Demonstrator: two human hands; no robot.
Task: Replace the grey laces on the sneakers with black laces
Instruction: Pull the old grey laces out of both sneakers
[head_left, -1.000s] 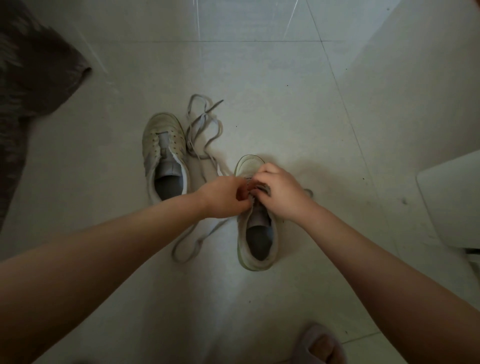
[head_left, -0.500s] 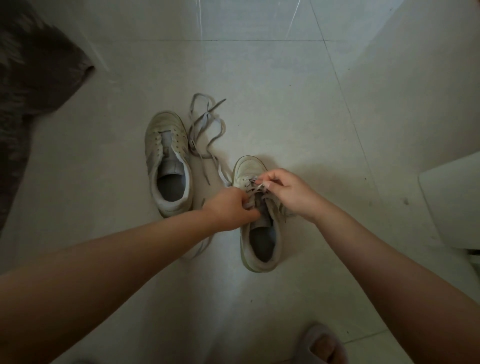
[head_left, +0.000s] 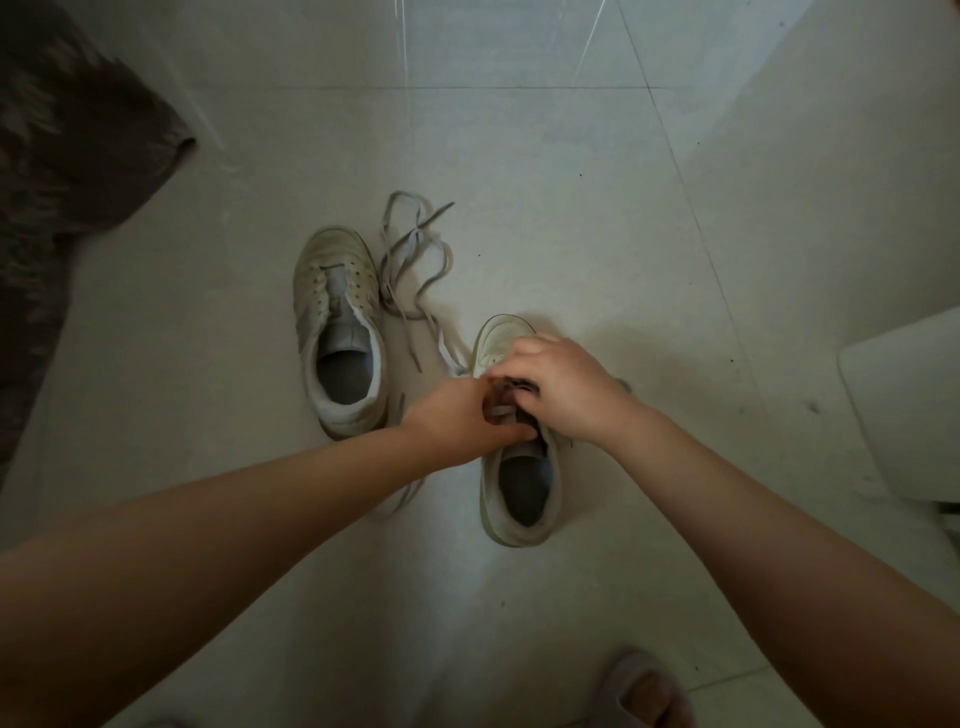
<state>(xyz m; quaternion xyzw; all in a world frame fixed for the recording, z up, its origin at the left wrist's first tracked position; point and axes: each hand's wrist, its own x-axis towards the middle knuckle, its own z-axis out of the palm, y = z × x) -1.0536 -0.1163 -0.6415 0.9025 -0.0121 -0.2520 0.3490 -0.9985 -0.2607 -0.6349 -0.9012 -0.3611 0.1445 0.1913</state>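
Two worn white sneakers are seen on a pale tiled floor (head_left: 571, 156). The left sneaker (head_left: 340, 332), in the centre left of the frame, stands unlaced with its tongue exposed. A loose grey lace (head_left: 415, 260) lies in loops on the tiles just beside its toe, trailing down between the two shoes. The right sneaker (head_left: 519, 483), at the centre of the frame, is partly covered by both hands. The left hand (head_left: 457, 421) is curled over the eyelet area, and a strand of grey lace (head_left: 496, 412) is pinched between its thumb and fingers. The right hand (head_left: 558, 384) is closed over the front of the tongue; what it grips cannot be made out, though something dark shows beneath its fingers. A slippered foot (head_left: 644, 691) is visible at the bottom edge, and a dark mottled rug (head_left: 62, 171) in the upper left.
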